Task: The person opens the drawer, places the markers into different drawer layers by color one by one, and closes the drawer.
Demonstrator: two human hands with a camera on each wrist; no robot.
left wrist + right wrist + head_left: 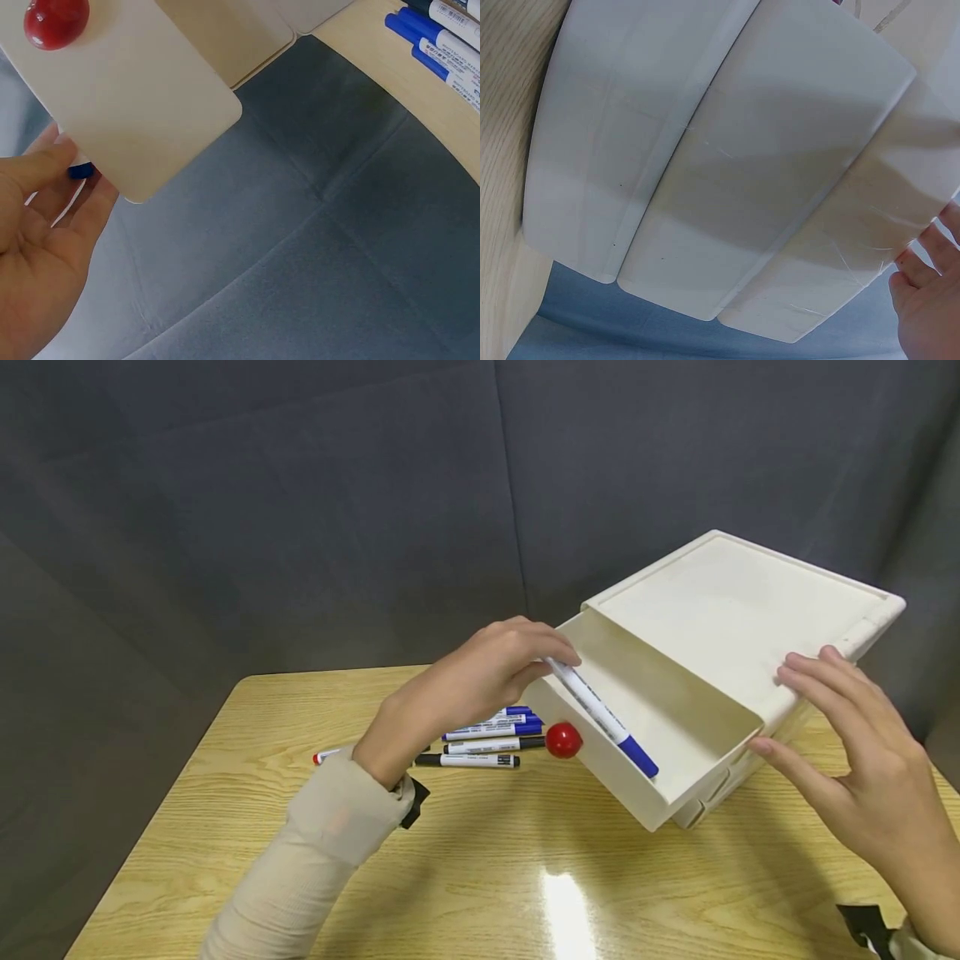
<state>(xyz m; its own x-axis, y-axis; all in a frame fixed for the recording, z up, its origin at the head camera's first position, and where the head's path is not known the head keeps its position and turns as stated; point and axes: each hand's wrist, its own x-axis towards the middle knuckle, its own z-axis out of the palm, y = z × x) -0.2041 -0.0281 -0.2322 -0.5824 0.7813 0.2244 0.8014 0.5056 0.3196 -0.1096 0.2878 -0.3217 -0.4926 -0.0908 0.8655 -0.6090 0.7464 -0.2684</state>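
Note:
My left hand (pixel 480 672) pinches a white marker (pixel 596 706) by one end, over the pulled-out drawer (pixel 600 768). The marker slants down to the right, its blue cap near the drawer's front corner. A round red knob (pixel 564 740) sits on the drawer front. In the left wrist view, the drawer front (pixel 150 97) partly hides the fingers and marker. My right hand (pixel 862 752) rests on the near right edge of the white drawer unit (pixel 750 618), thumb by the opening, fingers extended on top. The right wrist view shows the unit's side (pixel 742 165) with that hand at its edge.
Several markers (pixel 491 745) with blue, black and red ends lie on the wooden table (pixel 465 860), left of the drawer and partly behind my left forearm. A dark grey cloth (pixel 337 527) hangs behind the table.

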